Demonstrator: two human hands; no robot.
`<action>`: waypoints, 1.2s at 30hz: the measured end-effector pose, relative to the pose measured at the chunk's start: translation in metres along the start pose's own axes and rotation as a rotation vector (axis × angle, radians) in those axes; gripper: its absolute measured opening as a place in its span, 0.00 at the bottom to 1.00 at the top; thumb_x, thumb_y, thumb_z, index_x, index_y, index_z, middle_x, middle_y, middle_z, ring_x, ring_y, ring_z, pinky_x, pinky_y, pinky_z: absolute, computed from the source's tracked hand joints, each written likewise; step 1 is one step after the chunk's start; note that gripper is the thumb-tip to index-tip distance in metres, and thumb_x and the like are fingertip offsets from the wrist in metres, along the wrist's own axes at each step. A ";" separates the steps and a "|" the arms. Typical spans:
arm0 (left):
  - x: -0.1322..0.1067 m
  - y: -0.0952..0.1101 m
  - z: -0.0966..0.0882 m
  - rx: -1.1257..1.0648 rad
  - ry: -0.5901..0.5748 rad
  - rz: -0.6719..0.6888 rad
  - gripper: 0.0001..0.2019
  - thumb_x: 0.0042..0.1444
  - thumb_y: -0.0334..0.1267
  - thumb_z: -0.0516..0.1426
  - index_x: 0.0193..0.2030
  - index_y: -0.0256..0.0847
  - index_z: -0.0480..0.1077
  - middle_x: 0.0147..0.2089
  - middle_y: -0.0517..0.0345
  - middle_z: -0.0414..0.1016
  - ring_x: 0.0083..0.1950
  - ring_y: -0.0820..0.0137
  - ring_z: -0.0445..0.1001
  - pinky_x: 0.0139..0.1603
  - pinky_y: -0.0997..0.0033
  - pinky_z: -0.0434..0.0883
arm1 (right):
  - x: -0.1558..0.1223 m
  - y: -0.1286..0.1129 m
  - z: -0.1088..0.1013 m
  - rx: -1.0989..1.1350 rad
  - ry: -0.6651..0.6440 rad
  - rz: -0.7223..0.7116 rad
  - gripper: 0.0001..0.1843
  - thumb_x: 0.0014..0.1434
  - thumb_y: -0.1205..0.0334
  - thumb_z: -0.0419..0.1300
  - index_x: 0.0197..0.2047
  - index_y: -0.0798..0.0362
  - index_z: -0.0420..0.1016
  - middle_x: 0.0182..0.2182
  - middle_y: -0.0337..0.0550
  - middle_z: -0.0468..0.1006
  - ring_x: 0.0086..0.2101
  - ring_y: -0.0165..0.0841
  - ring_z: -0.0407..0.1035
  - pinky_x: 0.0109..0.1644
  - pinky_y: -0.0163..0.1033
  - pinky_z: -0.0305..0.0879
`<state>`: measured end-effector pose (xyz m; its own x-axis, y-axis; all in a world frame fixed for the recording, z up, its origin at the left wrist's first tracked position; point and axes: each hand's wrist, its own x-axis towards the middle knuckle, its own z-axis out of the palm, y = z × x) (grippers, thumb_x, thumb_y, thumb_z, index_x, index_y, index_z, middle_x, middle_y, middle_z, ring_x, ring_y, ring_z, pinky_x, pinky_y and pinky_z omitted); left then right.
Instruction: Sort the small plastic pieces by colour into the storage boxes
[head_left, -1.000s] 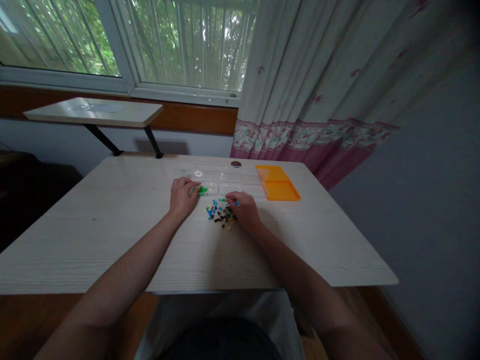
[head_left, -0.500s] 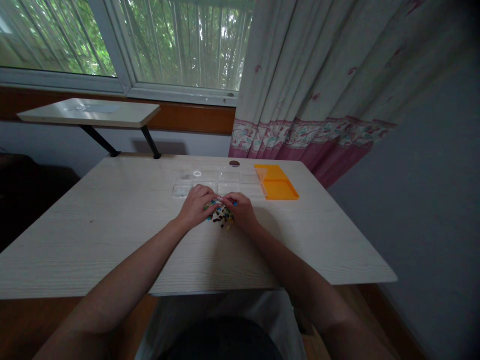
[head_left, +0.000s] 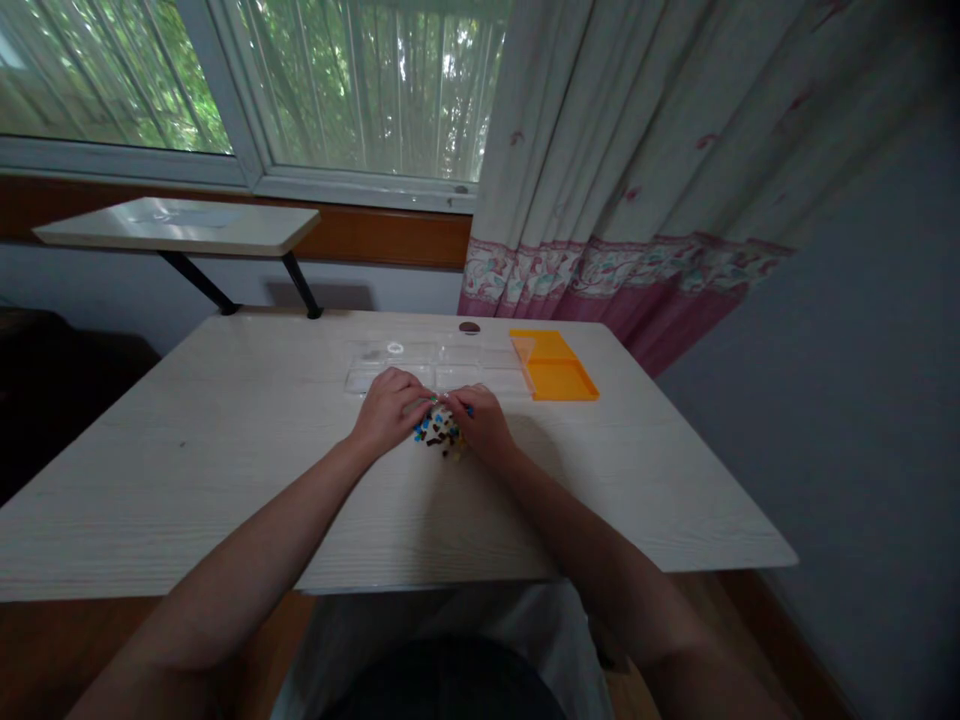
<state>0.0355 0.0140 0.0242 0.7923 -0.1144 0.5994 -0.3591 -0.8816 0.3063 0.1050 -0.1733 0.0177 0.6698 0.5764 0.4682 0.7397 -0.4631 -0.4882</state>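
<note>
A small pile of tiny coloured pieces [head_left: 439, 434], blue, brown, yellow and green, lies on the pale wooden table [head_left: 225, 440]. My left hand [head_left: 389, 408] rests at the pile's left edge with its fingers curled and pinched at the top of the pile. My right hand [head_left: 484, 422] is at the pile's right edge, fingertips also pinched down into the pieces. The two hands' fingertips nearly meet over the pile. What each pinch holds is too small to make out. A clear plastic compartment tray [head_left: 450, 362] lies just beyond the hands.
An orange lid or tray [head_left: 553, 365] lies to the right of the clear tray. A small dark round thing [head_left: 469, 327] sits near the table's far edge. Behind are a white shelf [head_left: 172, 224] on brackets, a window and a curtain [head_left: 622, 170].
One second ago my left hand was at the clear tray beside green pieces; it has come back right to the pile. My right hand has stayed at the pile's right edge.
</note>
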 end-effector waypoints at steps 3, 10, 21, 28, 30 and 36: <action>0.001 -0.005 -0.001 -0.017 0.053 -0.049 0.11 0.62 0.46 0.57 0.38 0.43 0.77 0.39 0.53 0.74 0.45 0.62 0.68 0.49 0.59 0.65 | 0.000 0.006 -0.003 -0.196 0.031 0.045 0.09 0.66 0.60 0.58 0.39 0.50 0.80 0.37 0.43 0.79 0.42 0.36 0.65 0.48 0.40 0.54; 0.002 -0.018 0.001 -0.002 0.135 -0.182 0.11 0.63 0.44 0.55 0.36 0.42 0.75 0.37 0.53 0.74 0.44 0.62 0.68 0.49 0.59 0.65 | 0.000 0.008 -0.003 -0.349 -0.016 0.009 0.07 0.61 0.57 0.64 0.42 0.48 0.80 0.40 0.43 0.76 0.44 0.38 0.62 0.46 0.43 0.51; 0.001 -0.019 0.002 -0.004 0.139 -0.202 0.11 0.63 0.44 0.55 0.36 0.42 0.75 0.37 0.53 0.74 0.44 0.62 0.69 0.50 0.59 0.66 | 0.002 -0.001 0.000 -0.439 -0.061 -0.011 0.04 0.60 0.59 0.65 0.38 0.49 0.80 0.40 0.44 0.74 0.44 0.39 0.60 0.46 0.44 0.50; 0.002 -0.026 0.001 0.026 0.147 -0.240 0.12 0.63 0.45 0.55 0.36 0.43 0.76 0.38 0.52 0.75 0.44 0.61 0.68 0.49 0.58 0.65 | 0.002 0.001 0.001 -0.379 -0.079 -0.050 0.04 0.61 0.60 0.64 0.37 0.49 0.80 0.40 0.44 0.75 0.44 0.38 0.61 0.48 0.44 0.50; 0.001 -0.032 0.000 0.053 0.164 -0.264 0.11 0.62 0.45 0.55 0.37 0.44 0.77 0.38 0.52 0.74 0.45 0.60 0.68 0.49 0.57 0.65 | 0.001 0.001 0.000 -0.340 -0.069 -0.038 0.04 0.61 0.60 0.64 0.37 0.49 0.80 0.39 0.43 0.76 0.44 0.38 0.61 0.48 0.44 0.51; -0.003 -0.045 0.003 0.128 0.204 -0.317 0.11 0.61 0.44 0.56 0.40 0.45 0.79 0.38 0.52 0.73 0.44 0.59 0.66 0.49 0.56 0.65 | -0.001 0.005 -0.001 -0.184 -0.015 0.041 0.04 0.61 0.59 0.64 0.36 0.48 0.81 0.38 0.42 0.77 0.44 0.37 0.63 0.47 0.42 0.53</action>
<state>0.0510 0.0532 0.0068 0.7350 0.2546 0.6284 -0.0378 -0.9100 0.4129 0.1079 -0.1767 0.0152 0.6993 0.5638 0.4394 0.7123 -0.6008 -0.3629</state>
